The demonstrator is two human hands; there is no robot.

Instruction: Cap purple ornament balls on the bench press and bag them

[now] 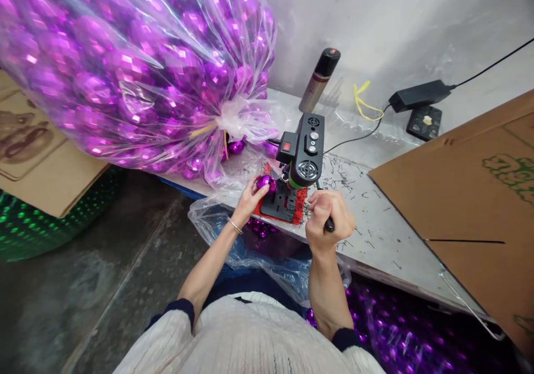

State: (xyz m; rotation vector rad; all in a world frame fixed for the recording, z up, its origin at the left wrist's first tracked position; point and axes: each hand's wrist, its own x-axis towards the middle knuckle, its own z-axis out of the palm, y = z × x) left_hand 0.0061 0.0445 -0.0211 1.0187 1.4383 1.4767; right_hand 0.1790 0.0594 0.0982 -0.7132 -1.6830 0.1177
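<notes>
A shiny purple ball (266, 183) is between the fingers of my left hand (251, 196), just left of a small black bench machine (306, 148). My right hand (329, 215) is closed around the machine's lever (329, 225), whose black end shows below the fingers. Under the machine head lies a dark slotted base plate (277, 206) on a red mat (299, 210). Small dark bits are scattered on the mat and the table (367, 218).
A large clear bag of purple balls (167, 68) fills the upper left. Behind the machine stands a spray can (319, 82). A power adapter (421, 96), a yellow tie (365, 104) and a cardboard box (467, 196) are to the right. An open plastic bag (233, 251) hangs at the table's edge.
</notes>
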